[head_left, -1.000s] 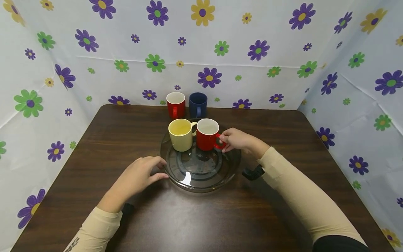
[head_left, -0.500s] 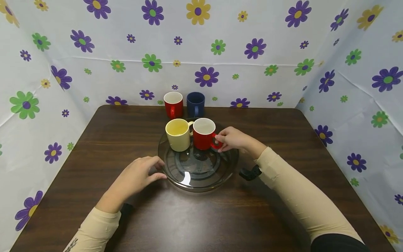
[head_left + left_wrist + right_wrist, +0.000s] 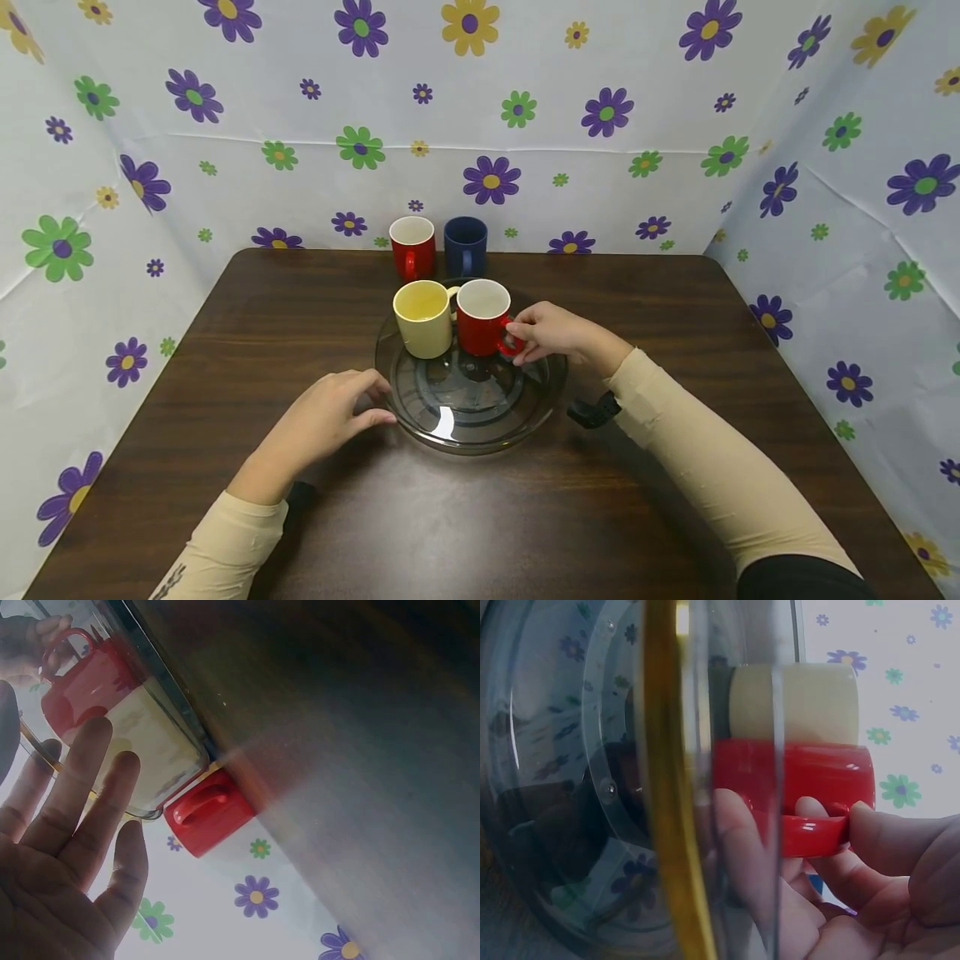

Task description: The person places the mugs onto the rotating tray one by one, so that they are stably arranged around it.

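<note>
A round smoked-glass plate (image 3: 468,425) lies on the table and bears two mugs near its back edge. My right hand (image 3: 555,333) pinches the handle of the red mug (image 3: 480,329), which is white inside and upright on the plate. Just left of it stands a yellow mug (image 3: 423,329), its handle pointing toward the red one. My left hand (image 3: 322,425) is at the plate's left rim, thumb and fingertips right at the edge. In the left wrist view its fingers (image 3: 86,772) look fairly straight, in front of the glass.
Behind the plate, a second red mug (image 3: 412,250) and a dark blue mug (image 3: 466,248) stand side by side at the back of the brown wooden table (image 3: 480,525). A flower-patterned white cloth (image 3: 525,75) rises behind and along both sides.
My right hand has shifted the red mug slightly left, closer to the yellow mug. The left hand stays at the rim. The head view has shifted a little.
</note>
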{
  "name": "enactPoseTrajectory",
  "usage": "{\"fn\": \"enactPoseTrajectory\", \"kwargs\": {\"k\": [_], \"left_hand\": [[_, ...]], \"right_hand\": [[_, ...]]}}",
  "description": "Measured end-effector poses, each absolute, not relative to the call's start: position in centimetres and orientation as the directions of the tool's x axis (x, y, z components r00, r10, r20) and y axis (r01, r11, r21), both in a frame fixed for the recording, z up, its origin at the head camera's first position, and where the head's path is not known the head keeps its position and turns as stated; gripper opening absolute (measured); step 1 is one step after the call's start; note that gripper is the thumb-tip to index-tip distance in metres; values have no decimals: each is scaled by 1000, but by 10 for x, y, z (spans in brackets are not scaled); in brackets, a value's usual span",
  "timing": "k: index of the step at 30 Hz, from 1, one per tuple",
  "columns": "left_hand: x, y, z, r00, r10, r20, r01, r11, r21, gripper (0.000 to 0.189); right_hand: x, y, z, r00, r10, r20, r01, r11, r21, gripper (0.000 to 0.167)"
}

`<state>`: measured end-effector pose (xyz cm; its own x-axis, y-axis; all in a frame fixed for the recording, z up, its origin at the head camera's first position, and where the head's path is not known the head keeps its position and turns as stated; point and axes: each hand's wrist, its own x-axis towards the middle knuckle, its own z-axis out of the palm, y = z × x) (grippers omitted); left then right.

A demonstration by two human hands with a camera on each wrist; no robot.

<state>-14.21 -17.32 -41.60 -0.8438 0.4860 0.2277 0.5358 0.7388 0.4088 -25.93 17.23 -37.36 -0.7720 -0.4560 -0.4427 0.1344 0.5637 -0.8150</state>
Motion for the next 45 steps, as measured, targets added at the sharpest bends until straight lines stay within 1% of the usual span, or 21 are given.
{"fn": "enactPoseTrajectory", "kwargs": {"k": [4, 17, 27, 33, 36, 39, 43, 45], "left_hand": [[-142, -174, -417, -833, 497, 243, 553, 732, 399, 32], [-139, -167, -414, -790, 556, 257, 612, 703, 362, 26], [-133, -163, -412, -795, 559, 235, 606, 720, 337, 23], [-131, -163, -414, -783, 569, 253, 622, 706, 337, 23], [-131, -163, -415, -774, 576, 263, 633, 697, 337, 25], [-131, -162, -414, -770, 584, 258, 638, 695, 332, 32], [-131, -163, -410, -783, 582, 221, 621, 708, 337, 42], [-130, -164, -406, -791, 576, 208, 610, 715, 342, 42]], "right_hand": [[-261, 173, -375, -773, -465, -431, 120, 559, -820, 35], [-266, 170, -378, -810, -436, -392, 81, 580, -810, 37], [-267, 169, -378, -816, -430, -386, 71, 589, -805, 36], [-269, 170, -379, -814, -432, -389, 72, 589, -805, 36], [-269, 170, -379, -817, -426, -390, 75, 592, -803, 36], [-269, 170, -379, -819, -425, -386, 72, 592, -803, 36], [-269, 171, -380, -817, -435, -378, 58, 590, -805, 35], [-269, 171, -380, -818, -438, -372, 48, 592, -804, 35]]}}
